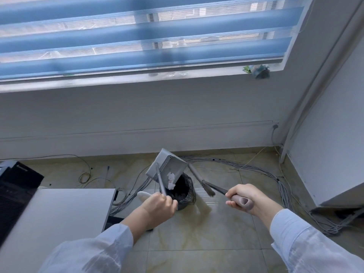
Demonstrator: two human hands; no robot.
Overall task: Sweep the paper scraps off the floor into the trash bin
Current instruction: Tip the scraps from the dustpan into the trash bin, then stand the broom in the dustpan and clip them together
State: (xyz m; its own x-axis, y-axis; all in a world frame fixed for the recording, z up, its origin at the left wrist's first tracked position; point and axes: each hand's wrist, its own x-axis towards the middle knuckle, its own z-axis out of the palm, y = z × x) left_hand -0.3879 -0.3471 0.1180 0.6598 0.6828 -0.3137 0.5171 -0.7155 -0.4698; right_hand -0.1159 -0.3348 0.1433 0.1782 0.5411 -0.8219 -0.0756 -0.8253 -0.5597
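My left hand (160, 203) grips the long handle of a grey dustpan (167, 166), which is tipped up over a small trash bin (186, 194) lined with a black bag. White paper scraps (171, 181) slide from the pan's lip into the bin's mouth. My right hand (245, 198) holds the taupe handle of a broom (201, 181); its brush head hangs just right of the bin, above the floor. Both sleeves are pale blue-white.
A grey desk top (59, 219) fills the lower left, with a black computer case (15, 186) beyond it. Bundled grey cables (283, 194) run along the tiled floor by the wall. A white cabinet (334, 164) stands at the right. A white slipper (143, 195) lies left of the bin.
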